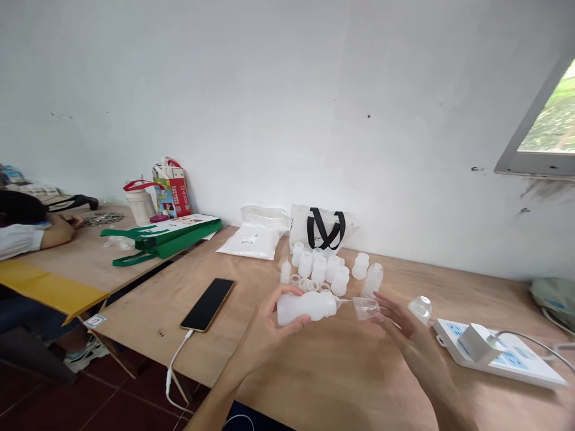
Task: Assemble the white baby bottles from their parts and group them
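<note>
My left hand [283, 314] is closed around a white translucent squeeze bottle [308, 307] lying sideways in the air, its thin pointed nozzle [345, 300] facing right. Between the fingertips of my right hand [402, 323] is a clear plastic cap [366, 308], its wide end towards the nozzle. Whether the nozzle tip is inside the cap is hard to tell. Behind them stand several white bottles [340, 280] in a cluster, with several pale rings [305, 285] in front. A clear-topped piece [372, 279] stands just behind the held cap. Another clear cap [420, 309] is right of it.
A phone [208, 304] on a white cable lies at left. A power strip [498, 353] with a plugged-in charger is at right. White packets [251, 239] and a black-handled bag [321, 227] stand by the wall. A person rests at the neighbouring table, near a green bag [171, 239].
</note>
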Tool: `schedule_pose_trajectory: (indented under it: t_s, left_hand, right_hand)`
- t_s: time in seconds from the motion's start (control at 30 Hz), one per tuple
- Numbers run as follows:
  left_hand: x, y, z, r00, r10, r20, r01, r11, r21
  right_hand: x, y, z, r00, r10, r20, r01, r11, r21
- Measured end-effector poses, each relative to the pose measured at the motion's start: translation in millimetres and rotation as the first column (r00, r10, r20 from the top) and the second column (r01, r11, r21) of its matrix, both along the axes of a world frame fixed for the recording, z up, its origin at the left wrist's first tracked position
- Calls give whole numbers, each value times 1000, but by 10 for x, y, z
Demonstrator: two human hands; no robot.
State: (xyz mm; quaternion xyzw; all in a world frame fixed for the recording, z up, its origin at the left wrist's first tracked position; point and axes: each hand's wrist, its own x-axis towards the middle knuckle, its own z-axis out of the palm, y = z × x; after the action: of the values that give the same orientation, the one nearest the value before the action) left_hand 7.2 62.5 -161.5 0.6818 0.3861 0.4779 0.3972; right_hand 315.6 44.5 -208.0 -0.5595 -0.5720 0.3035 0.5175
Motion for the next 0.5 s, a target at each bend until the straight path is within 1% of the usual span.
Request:
schedule_pose_trajectory:
  t_s: [0.07, 0.13, 0.23, 0.3, 0.33, 0.43, 0.5]
  left_hand:
    - [-9, 1, 4, 1000, -16, 25, 16, 1000, 2]
    - [4, -6, -17, 998, -51, 37, 51, 999, -11]
    - [66, -20, -84, 989, -135, 61, 137, 990, -18]
    - [110, -24, -136, 984, -154, 94, 153, 988, 11]
    - [127, -23, -157, 982, -157, 105, 155, 987, 32]
    - [146, -24, -188, 978, -183, 98, 178, 983, 50]
    - [145, -32, -179, 979, -182, 90, 177, 982, 60]
  right_hand:
    - [-16, -67, 81, 995, -28, -99, 28, 1000, -1]
    - [-74, -111, 108, 990, -13, -141, 13, 1000, 2]
    - [-224, -130, 88, 972, 163, -166, -160, 987, 34]
    - [-323, -131, 73, 944, 269, -188, -263, 963, 58]
    - [-358, -132, 71, 935, 294, -198, -287, 956, 67]
    - [-388, -136, 66, 932, 301, -201, -287, 953, 98]
    - [-361, -128, 40, 935, 298, -191, -287, 954, 83]
